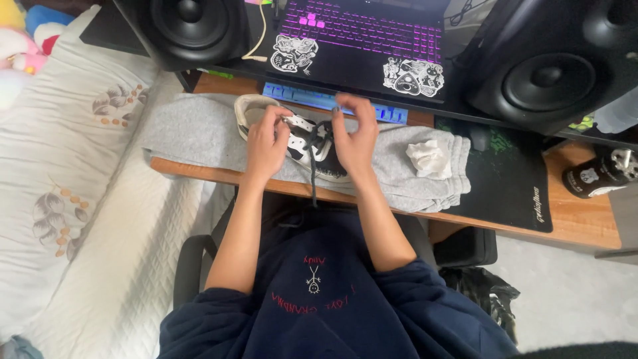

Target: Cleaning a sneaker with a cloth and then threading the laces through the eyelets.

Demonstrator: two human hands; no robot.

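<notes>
A black-and-white sneaker [302,143] lies on grey sweatpants [199,133] spread over the wooden desk [578,216]. My left hand [266,143] pinches the shoe's eyelet area near the tongue. My right hand [355,136] sits just right of it, fingers curled around a dark shoelace [314,173]. One end of the lace hangs down over the desk's front edge. The front of the shoe is hidden behind my right hand.
A crumpled white tissue [428,158] lies on the sweatpants at right. Behind are a laptop [362,40] with purple-lit keys, two black speakers [189,26] [551,66], a black mouse mat [505,173] and a black bottle [598,174]. A bed with white quilt [73,166] is at left.
</notes>
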